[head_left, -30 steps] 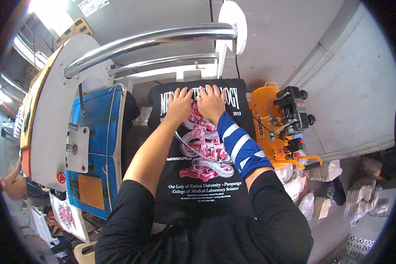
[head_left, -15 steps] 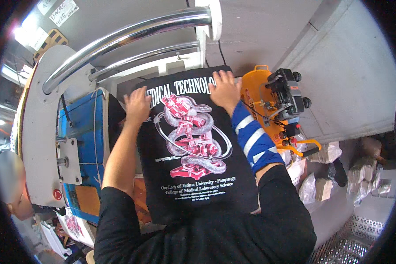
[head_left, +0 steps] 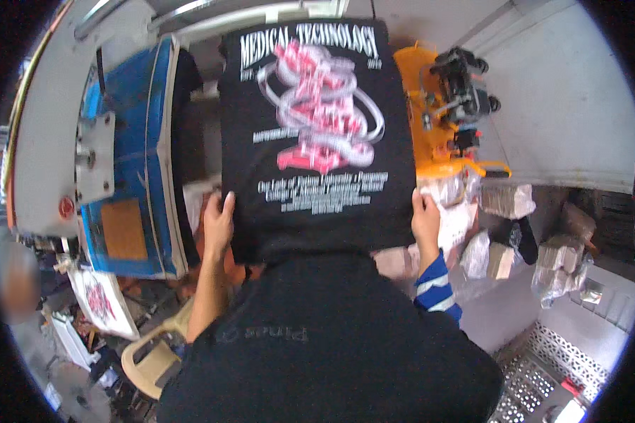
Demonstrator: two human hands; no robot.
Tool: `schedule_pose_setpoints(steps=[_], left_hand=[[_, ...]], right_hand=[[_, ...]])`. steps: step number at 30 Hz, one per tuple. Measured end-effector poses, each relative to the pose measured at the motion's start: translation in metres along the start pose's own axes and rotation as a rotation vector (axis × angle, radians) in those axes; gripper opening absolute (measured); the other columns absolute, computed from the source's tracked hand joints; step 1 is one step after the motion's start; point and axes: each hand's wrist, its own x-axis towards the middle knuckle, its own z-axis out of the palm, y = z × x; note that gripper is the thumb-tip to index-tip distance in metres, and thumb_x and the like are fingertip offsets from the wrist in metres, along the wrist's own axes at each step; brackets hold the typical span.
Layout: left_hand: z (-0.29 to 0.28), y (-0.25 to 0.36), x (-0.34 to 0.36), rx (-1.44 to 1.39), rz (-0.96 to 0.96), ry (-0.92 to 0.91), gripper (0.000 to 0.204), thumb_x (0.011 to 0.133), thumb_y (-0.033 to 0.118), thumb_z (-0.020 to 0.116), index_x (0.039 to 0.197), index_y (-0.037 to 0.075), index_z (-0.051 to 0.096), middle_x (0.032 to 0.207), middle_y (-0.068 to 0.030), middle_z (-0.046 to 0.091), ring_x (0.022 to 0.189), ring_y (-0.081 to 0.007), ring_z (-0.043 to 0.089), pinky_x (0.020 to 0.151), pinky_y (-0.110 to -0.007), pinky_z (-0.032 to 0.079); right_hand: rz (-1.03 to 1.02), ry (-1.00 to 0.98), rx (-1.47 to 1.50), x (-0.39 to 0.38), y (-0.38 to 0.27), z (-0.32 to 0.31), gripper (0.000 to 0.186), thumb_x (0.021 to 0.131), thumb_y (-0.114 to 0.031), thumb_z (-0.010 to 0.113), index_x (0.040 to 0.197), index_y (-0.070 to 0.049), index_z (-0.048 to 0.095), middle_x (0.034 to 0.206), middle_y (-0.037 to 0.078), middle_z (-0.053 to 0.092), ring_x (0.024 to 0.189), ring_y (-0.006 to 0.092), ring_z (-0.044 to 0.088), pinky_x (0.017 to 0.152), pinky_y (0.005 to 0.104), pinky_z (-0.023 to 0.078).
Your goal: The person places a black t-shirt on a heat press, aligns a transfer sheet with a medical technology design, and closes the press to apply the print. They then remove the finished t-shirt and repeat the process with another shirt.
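Note:
A black T-shirt (head_left: pixel 317 218) lies spread flat in front of me, bearing a large pink, white and grey print with white lettering above and below it. My left hand (head_left: pixel 219 227) is at its near left edge, thumb and fingers closed on the fabric. On the opposite side my right hand (head_left: pixel 425 220) grips the near right edge in the same way. The fingertips are partly hidden by the cloth and slightly blurred. A blue sleeve with white stripes (head_left: pixel 436 285) covers my right forearm. Whatever supports the shirt underneath is hidden.
A blue-sided press part (head_left: pixel 130 169) stands at left, with a red button (head_left: pixel 65 206). An orange machine with a black motor (head_left: pixel 462 84) is at right, near plastic-wrapped bundles (head_left: pixel 504 201). A beige chair (head_left: pixel 152 363) and another person are at lower left.
Both hands have moved from the shirt's far end down to its near side edges and closed on the cloth. My view has shifted, so the shirt appears higher.

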Motion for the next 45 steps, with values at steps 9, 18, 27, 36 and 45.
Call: schedule_pose_setpoints(steps=[9, 18, 27, 36, 45], left_hand=[[-0.008, -0.006, -0.006, -0.376, -0.153, -0.123, 0.031, 0.108, 0.023, 0.054, 0.12, -0.003, 0.064, 0.117, -0.0105, 0.07, 0.1, -0.0172, 0.066, 0.092, -0.034, 0.051], [-0.001, -0.057, -0.006, 0.306, 0.041, 0.042, 0.029, 0.101, 0.023, 0.061, 0.112, -0.003, 0.067, 0.098, -0.0204, 0.073, 0.091, -0.0304, 0.07, 0.083, -0.042, 0.052], [-0.067, 0.022, -0.1, 0.231, 0.67, 0.086, 0.02, 0.09, 0.001, 0.069, 0.109, -0.001, 0.066, 0.098, -0.0158, 0.066, 0.094, -0.0316, 0.067, 0.083, -0.038, 0.054], [-0.327, 0.034, -0.023, 0.917, 0.525, 1.003, 0.047, 0.101, 0.043, 0.058, 0.12, 0.001, 0.069, 0.125, -0.0186, 0.067, 0.123, -0.0397, 0.058, 0.109, -0.05, 0.04], [-0.298, 0.051, -0.001, 1.067, 0.219, 0.81, 0.079, 0.1, 0.07, 0.04, 0.135, 0.002, 0.062, 0.147, -0.0199, 0.055, 0.143, -0.0396, 0.043, 0.116, -0.064, 0.027]], right_hand=[[0.028, -0.05, 0.441, -0.008, 0.022, -0.005, 0.033, 0.101, -0.031, 0.068, 0.092, 0.0, 0.066, 0.082, -0.001, 0.063, 0.075, 0.01, 0.051, 0.073, 0.0282, 0.044], [-0.966, 0.108, -0.308, -0.096, -0.086, 0.04, 0.053, 0.092, -0.032, 0.068, 0.131, 0.003, 0.06, 0.138, 0.023, 0.059, 0.131, 0.042, 0.052, 0.112, 0.0525, 0.037], [-0.915, -0.092, -0.528, -0.142, -0.073, 0.079, 0.077, 0.099, -0.052, 0.056, 0.15, 0.004, 0.043, 0.161, 0.021, 0.037, 0.151, 0.0413, 0.028, 0.124, 0.0588, 0.017], [-0.963, -0.088, -0.559, -0.148, -0.075, 0.076, 0.068, 0.098, -0.041, 0.063, 0.15, 0.0, 0.046, 0.158, 0.024, 0.039, 0.146, 0.0486, 0.032, 0.122, 0.0554, 0.025], [-1.075, 0.034, -0.516, -0.178, -0.026, 0.072, 0.064, 0.091, -0.04, 0.069, 0.152, -0.033, 0.049, 0.167, 0.014, 0.026, 0.145, 0.0593, 0.024, 0.117, 0.0701, 0.022]])
